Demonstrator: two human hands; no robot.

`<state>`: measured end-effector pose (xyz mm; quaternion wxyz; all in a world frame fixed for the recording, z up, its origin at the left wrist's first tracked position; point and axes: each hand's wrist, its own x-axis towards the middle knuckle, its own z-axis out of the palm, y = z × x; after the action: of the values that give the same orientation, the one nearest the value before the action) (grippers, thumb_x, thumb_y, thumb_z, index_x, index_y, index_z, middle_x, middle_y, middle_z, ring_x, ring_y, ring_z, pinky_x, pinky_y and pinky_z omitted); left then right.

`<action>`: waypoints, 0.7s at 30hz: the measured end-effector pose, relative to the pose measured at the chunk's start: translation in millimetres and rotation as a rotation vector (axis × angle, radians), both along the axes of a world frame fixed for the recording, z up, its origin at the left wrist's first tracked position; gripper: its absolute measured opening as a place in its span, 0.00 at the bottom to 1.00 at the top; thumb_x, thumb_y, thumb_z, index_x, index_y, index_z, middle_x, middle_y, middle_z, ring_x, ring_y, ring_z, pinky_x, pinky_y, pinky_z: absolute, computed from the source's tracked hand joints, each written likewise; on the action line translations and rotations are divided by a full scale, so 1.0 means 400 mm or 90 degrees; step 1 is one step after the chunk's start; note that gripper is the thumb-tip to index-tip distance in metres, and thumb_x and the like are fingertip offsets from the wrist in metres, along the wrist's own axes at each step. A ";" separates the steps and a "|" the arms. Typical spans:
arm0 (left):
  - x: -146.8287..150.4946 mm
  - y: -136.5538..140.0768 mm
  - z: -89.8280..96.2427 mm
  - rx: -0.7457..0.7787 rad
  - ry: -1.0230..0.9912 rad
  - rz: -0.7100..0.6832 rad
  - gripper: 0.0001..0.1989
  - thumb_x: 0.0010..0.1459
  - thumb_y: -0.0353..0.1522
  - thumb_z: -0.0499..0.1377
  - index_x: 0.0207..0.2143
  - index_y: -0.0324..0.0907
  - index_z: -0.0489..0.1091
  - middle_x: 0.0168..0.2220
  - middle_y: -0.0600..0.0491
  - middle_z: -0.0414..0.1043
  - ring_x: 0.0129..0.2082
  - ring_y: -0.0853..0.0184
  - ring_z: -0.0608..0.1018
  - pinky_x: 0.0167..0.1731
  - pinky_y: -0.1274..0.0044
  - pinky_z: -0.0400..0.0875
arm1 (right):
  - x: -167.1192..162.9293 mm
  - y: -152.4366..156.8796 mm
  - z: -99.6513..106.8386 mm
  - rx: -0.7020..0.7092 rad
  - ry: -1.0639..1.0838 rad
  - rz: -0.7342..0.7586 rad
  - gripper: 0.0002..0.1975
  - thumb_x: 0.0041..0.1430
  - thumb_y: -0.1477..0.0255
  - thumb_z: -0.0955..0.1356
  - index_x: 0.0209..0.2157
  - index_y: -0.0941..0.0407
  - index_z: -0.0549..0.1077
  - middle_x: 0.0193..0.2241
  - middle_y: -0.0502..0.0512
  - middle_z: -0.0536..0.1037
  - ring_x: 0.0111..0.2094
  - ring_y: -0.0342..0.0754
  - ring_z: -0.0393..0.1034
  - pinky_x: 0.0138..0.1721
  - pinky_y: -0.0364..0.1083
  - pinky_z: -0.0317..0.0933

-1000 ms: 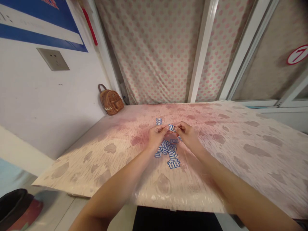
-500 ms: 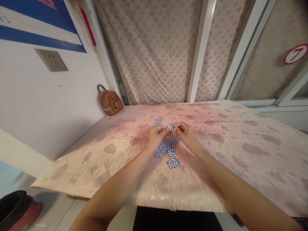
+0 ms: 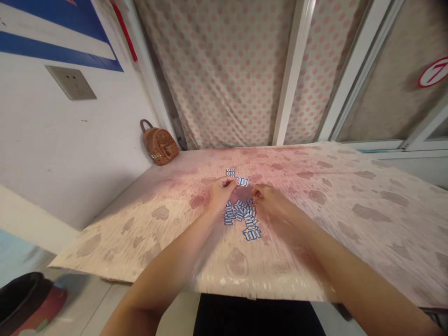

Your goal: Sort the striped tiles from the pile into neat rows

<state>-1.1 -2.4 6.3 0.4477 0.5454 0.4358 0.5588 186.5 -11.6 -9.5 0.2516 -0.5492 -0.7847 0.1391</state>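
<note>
Two bare hands over the counter [image 3: 371,242], seen from my remote post through the head camera. Left hand [image 3: 221,190]: thumb and fingers pinching a blue-and-white card [image 3: 242,181] by its left end. Card sits up above the surface, its long axis running roughly left to right, free end pointing across toward the right-hand side. Right hand [image 3: 272,198]: fingers curled in together, lower and nearer the wearer than the card, and apart from it; I cannot tell whether anything is between the fingertips. Key relation, as I judge it: the loose pile [image 3: 241,212] of similar cards lies between the forearms, just short of both hands, with the right fingertips at its far right edge, so the right hand is the nearer one. Cards in the pile overlap at mixed angles, tailing off toward the wearer. Beyond the left hand I note a neat block [image 3: 230,172] of the same pattern, partly behind the fingers. Surface: pale pinkish covering with darker petal-like blotches, glossy along the front edge. Room: small brown backpack [image 3: 161,145] at the far left corner, against a white wall [image 3: 73,144] with a socket [image 3: 71,83]; dotted curtain [image 3: 224,79] behind; round sign [image 3: 434,73] reading 7 at far right.
</note>
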 end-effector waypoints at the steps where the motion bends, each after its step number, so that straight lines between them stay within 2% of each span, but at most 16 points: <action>1: -0.002 0.003 -0.002 -0.006 0.001 0.006 0.06 0.52 0.33 0.64 0.29 0.39 0.77 0.25 0.52 0.77 0.26 0.69 0.77 0.29 0.79 0.70 | 0.000 0.002 -0.007 -0.003 -0.041 0.005 0.05 0.52 0.79 0.69 0.32 0.58 0.72 0.35 0.56 0.76 0.37 0.49 0.70 0.36 0.43 0.58; 4: -0.004 0.008 -0.008 -0.012 0.005 0.006 0.06 0.52 0.33 0.64 0.29 0.39 0.77 0.25 0.52 0.77 0.26 0.69 0.77 0.28 0.79 0.70 | -0.006 0.001 -0.013 -0.013 -0.108 0.004 0.08 0.52 0.77 0.71 0.36 0.59 0.73 0.37 0.58 0.75 0.38 0.50 0.69 0.35 0.43 0.57; 9: -0.003 0.008 -0.010 -0.014 0.017 0.001 0.05 0.52 0.32 0.63 0.29 0.38 0.77 0.24 0.53 0.77 0.25 0.70 0.77 0.27 0.80 0.69 | -0.013 -0.003 -0.004 -0.059 -0.112 -0.013 0.06 0.53 0.77 0.71 0.35 0.59 0.73 0.34 0.56 0.75 0.33 0.47 0.69 0.32 0.43 0.55; 15: -0.004 0.012 -0.015 -0.021 0.005 -0.003 0.06 0.51 0.33 0.65 0.28 0.39 0.77 0.25 0.52 0.77 0.26 0.68 0.78 0.28 0.79 0.70 | -0.002 0.005 -0.017 -0.008 -0.105 -0.015 0.06 0.52 0.73 0.73 0.28 0.56 0.71 0.31 0.55 0.73 0.33 0.49 0.68 0.31 0.43 0.54; 21: -0.003 0.021 -0.026 -0.016 -0.003 -0.001 0.09 0.49 0.36 0.67 0.28 0.39 0.77 0.24 0.52 0.77 0.26 0.68 0.77 0.28 0.79 0.71 | -0.005 0.000 -0.023 -0.010 -0.089 -0.022 0.07 0.51 0.77 0.71 0.31 0.57 0.69 0.31 0.56 0.74 0.32 0.49 0.68 0.29 0.43 0.51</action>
<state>-2.3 6.0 -4.1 0.4560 0.5385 0.4413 0.5544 184.3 -11.7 -18.8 0.1943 -0.5731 -0.7895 0.1022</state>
